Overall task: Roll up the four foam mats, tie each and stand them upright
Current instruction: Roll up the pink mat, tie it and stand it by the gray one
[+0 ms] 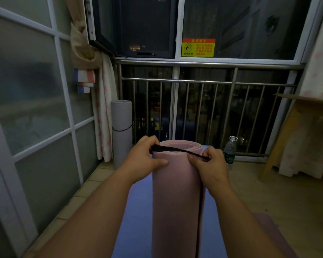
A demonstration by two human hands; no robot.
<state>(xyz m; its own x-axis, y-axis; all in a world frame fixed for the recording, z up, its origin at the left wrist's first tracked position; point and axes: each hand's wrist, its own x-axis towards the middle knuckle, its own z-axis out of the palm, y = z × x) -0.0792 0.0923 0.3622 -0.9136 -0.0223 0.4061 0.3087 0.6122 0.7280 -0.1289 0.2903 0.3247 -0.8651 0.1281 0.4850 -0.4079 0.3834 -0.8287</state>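
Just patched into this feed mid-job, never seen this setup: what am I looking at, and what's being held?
No machine here: a person's bare hands, filmed by one head-worn camera looking forward and down. The left hand and right hand pinch a black band stretched across the top of the rolled pink mat. A blue mat lies flat beneath it. A grey rolled mat, already tied, stands by the railing; a water bottle stands at right.
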